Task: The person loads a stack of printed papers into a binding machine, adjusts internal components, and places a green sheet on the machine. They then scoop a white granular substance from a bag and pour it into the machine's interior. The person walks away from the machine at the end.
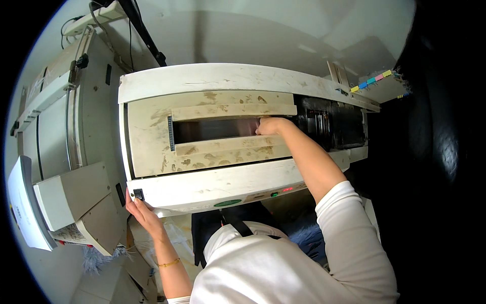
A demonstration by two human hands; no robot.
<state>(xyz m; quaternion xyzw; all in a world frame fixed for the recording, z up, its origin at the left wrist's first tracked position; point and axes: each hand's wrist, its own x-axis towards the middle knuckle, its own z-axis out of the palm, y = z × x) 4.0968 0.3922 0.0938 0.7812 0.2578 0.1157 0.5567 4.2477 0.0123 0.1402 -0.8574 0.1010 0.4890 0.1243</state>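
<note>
while reaching into the long slot (215, 130) of the white machine (212, 186) just ahead, move the right hand (269, 126) gently, with fingers bent, cannot tell if gripping. hold the left hand (146, 217) steady at the black switch (138, 194), cannot tell how tightly.

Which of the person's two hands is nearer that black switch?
The left hand, at the machine's front left corner beside the switch; the right hand is at the long slot.

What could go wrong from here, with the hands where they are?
The right hand is at the slot while red lights glow on the machine, so it might get pinched if something inside moves. The left hand is beside the black switch and could knock it by accident.
</note>
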